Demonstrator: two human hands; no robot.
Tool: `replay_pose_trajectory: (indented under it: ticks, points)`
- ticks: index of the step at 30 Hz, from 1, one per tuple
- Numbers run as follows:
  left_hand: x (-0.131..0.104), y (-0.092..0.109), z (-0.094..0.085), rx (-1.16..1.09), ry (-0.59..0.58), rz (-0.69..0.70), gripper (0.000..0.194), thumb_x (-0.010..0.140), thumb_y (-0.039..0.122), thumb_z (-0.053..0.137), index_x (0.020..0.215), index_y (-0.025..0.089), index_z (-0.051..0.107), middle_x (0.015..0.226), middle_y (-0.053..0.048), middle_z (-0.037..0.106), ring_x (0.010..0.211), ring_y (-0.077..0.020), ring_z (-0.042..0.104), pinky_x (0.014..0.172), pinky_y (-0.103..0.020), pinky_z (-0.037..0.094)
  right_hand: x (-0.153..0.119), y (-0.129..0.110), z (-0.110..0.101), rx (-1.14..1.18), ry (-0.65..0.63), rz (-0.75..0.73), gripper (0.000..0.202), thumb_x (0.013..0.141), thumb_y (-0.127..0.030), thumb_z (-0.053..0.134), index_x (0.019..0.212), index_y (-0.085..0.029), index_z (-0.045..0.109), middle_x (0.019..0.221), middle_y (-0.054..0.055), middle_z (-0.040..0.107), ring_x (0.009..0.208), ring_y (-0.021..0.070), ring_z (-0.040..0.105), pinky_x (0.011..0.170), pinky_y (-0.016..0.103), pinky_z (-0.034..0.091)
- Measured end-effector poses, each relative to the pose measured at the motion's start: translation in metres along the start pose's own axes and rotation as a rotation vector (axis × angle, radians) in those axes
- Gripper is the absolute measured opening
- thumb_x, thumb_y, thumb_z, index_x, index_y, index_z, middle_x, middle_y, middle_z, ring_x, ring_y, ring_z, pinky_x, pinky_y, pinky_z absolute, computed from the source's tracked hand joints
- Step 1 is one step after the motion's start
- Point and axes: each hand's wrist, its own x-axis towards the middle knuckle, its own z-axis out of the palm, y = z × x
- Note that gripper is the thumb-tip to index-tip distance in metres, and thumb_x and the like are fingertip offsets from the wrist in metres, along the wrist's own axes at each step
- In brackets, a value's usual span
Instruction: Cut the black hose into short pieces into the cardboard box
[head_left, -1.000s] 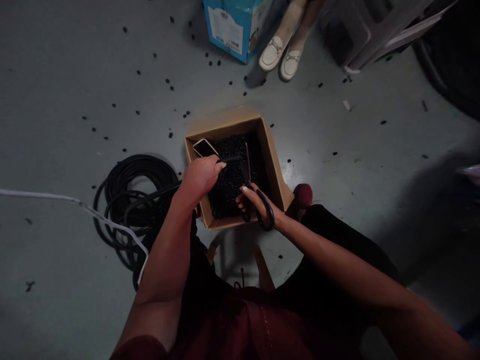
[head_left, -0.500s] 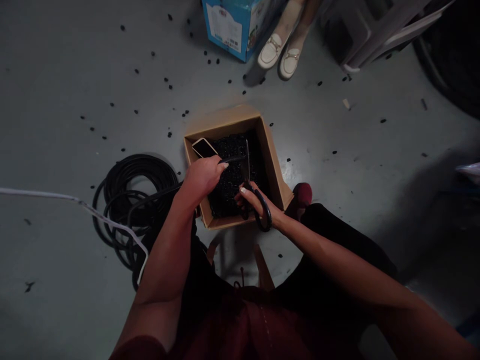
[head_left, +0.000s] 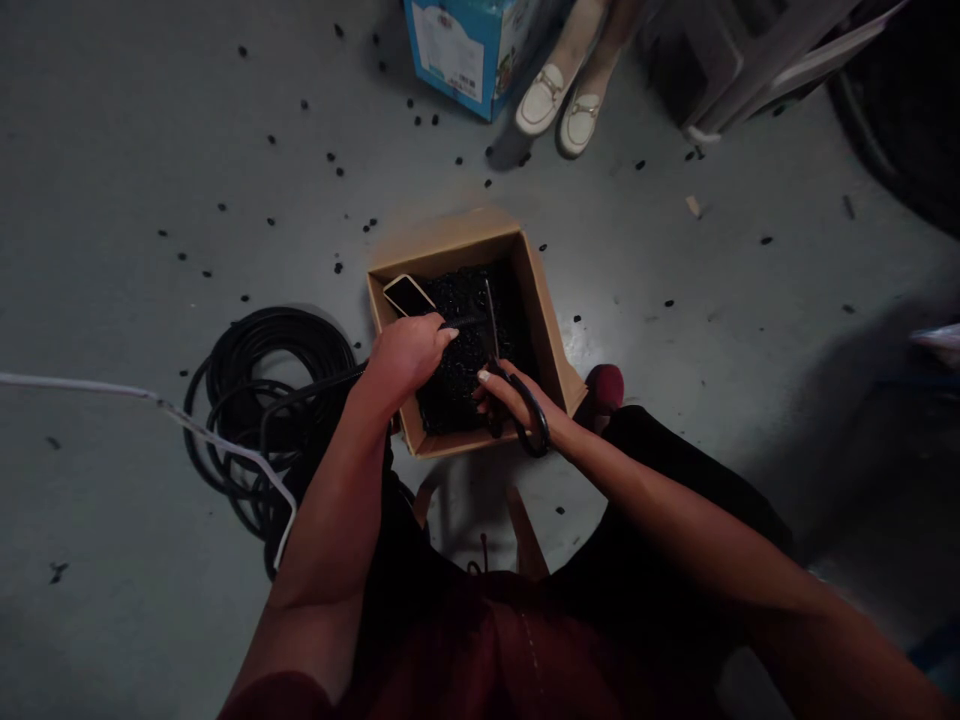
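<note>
My left hand (head_left: 409, 352) is closed around a black hose (head_left: 330, 385), whose end pokes out past the thumb over a cardboard box (head_left: 551, 320). From the hand the hose runs back to a loose coil (head_left: 277, 345) on the floor at the left. In my right hand (head_left: 510, 392) is a pair of scissors (head_left: 534, 425) with black handles. The blades point away from me and lie at the hose's end; whether they touch it I cannot tell. Small black cut pieces (head_left: 461, 385) fill the box below both hands. A phone (head_left: 409, 296) rests in its far left corner.
Black bits (head_left: 331, 157) are scattered over the grey floor. Beyond the box are a blue carton (head_left: 457, 60), another person's white shoes (head_left: 541, 100) and a plastic stool (head_left: 705, 80). A pale cable (head_left: 217, 440) crosses at the left, near my arm.
The scissors have tilted slightly, their blade tip shifting a little left and the handles a little right. My left hand keeps its grip on the hose almost unmoved.
</note>
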Motion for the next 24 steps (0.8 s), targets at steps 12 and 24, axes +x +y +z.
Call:
replay_pose_trajectory:
  ticks: [12, 24]
  points:
    - [0.003, 0.000, 0.005, 0.002, 0.000, 0.037, 0.041, 0.100, 0.035, 0.034, 0.109, 0.012, 0.067, 0.116, -0.017, 0.071, 0.109, -0.0299, 0.066, 0.091, -0.038, 0.049, -0.003, 0.004, 0.002, -0.065, -0.001, -0.057, 0.039, 0.091, -0.057, 0.053, 0.106, -0.021, 0.051, 0.101, 0.006, 0.064, 0.087, 0.0188, 0.066, 0.085, 0.037, 0.053]
    - [0.004, -0.001, 0.007, -0.016, 0.003, 0.049, 0.041, 0.099, 0.034, 0.035, 0.106, 0.012, 0.068, 0.115, -0.017, 0.071, 0.108, -0.0297, 0.066, 0.090, -0.038, 0.049, -0.003, 0.007, -0.002, -0.029, -0.088, -0.101, 0.048, 0.089, -0.064, 0.054, 0.109, -0.020, 0.053, 0.104, 0.006, 0.064, 0.093, 0.0203, 0.065, 0.089, 0.038, 0.052]
